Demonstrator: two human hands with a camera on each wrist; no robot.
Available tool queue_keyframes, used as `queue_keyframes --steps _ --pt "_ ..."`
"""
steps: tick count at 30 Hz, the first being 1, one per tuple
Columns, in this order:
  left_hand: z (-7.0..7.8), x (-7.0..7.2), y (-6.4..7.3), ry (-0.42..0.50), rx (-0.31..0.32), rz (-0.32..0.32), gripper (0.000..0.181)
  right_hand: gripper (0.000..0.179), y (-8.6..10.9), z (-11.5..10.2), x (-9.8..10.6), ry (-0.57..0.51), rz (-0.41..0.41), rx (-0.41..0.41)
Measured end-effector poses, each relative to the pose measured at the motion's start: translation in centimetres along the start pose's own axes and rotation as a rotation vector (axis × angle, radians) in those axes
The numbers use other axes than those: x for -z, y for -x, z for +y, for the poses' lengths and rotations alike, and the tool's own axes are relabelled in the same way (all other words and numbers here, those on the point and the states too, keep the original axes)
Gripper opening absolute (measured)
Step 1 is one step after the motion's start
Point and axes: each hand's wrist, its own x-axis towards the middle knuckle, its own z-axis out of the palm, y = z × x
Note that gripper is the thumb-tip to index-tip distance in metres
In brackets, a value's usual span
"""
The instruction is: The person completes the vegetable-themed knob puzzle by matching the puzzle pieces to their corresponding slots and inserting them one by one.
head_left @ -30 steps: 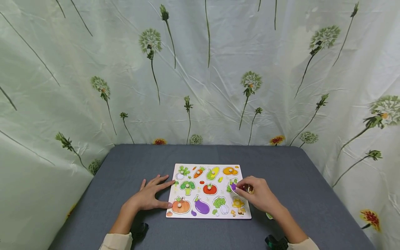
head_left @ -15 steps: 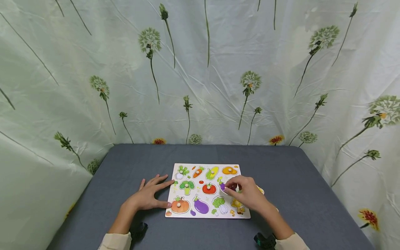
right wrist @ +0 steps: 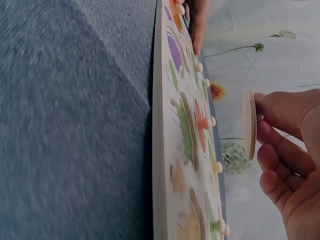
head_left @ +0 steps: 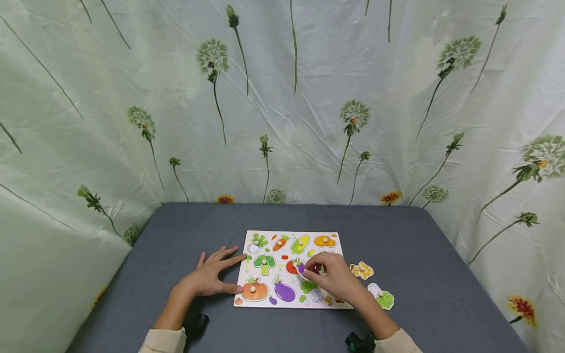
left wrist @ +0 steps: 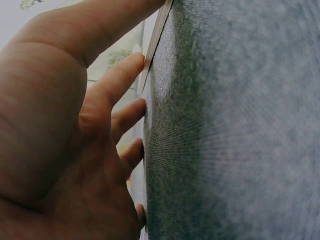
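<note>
My right hand (head_left: pixel 334 275) pinches a purple eggplant puzzle piece (head_left: pixel 301 267) between thumb and fingers. In the right wrist view the piece (right wrist: pixel 250 125) appears edge-on, raised off the white vegetable puzzle board (head_left: pixel 242 245). From the head it overlaps the tomato piece (head_left: pixel 291 267). My left hand (head_left: pixel 207 275) lies at the board's left edge with fingers spread, thumb and index on its border. In the board's front row, an eggplant-shaped spot (head_left: pixel 284 292) shows no knob. Left of it sits the knobbed pumpkin piece (head_left: pixel 255 290).
Two loose pieces lie on the grey table right of the board: a yellow mushroom one (head_left: pixel 365 270) and a green bok choy one (head_left: pixel 385 299). Broccoli (head_left: pixel 264 264), carrot (head_left: pixel 280 243) and other knobbed pieces sit in the board. A flower-print curtain (head_left: pixel 282 122) hangs behind.
My right hand has carried the eggplant piece leftward across the board, from its right side toward the tomato. The two loose pieces have come into view. My left hand stays put.
</note>
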Motion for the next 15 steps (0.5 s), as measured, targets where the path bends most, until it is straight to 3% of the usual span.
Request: queue_keyframes --steps 15 --pt "0.1 0.0 -0.2 0.004 -0.004 -0.014 0.094 0.004 -0.2 -0.5 -2.0 -0.061 -0.037 0.000"
